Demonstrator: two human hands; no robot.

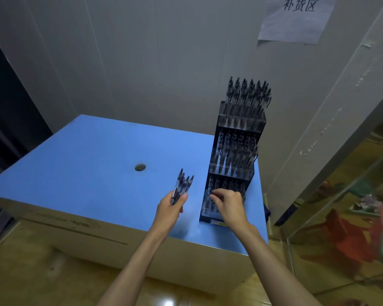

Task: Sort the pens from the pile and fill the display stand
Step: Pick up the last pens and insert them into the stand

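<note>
Three stand tiers (pixel 237 173); left grip (pixel 171 208) clasps pens (pixel 181 186), right grip (pixel 227 205) unclear.

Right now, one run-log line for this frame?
left hand: holds bundle of dark clear-barrelled pens | right hand: fingers curled at bottom tier of black tiered display stand | upper tiers: filled

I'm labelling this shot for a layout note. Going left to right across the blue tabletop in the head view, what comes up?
Round hole in the table top → bunch of pens held in the left hand → right hand at the bottom tier → display stand full of pens.
</note>
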